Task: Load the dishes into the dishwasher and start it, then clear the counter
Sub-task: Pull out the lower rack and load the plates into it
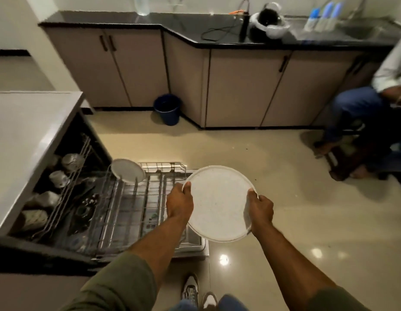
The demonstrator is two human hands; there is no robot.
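**Large white plate held in both hands over the edge of the pulled-out rack**

Held at centre frame: a large round white plate, face toward the camera, tilted slightly. Gripped on its left rim by the left hand, thumb curled over the edge at the top; gripped on its right rim by the right hand, thumb likewise hooked over the front. Both forearms reaching in from the bottom of the frame, olive sleeves pushed up.

Directly left of the plate and partly behind it: the lower rack of an open dishwasher, drawn out over the lowered door. Standing on edge near the rack's far left corner: a smaller white plate, well apart from the held one. Further left, inside the machine: an upper rack with several steel cups or bowls, too dim to count surely.

Grey countertop above the dishwasher at left of frame. Blue bucket on the floor at upper centre, just beside the beige cabinets. Black counter across the top, carrying a dark helmet-like object, a cable, and blurred bottles at upper right. Seated person at the right edge, in jeans and a light shirt. Sneakers at bottom centre on the glossy tile.
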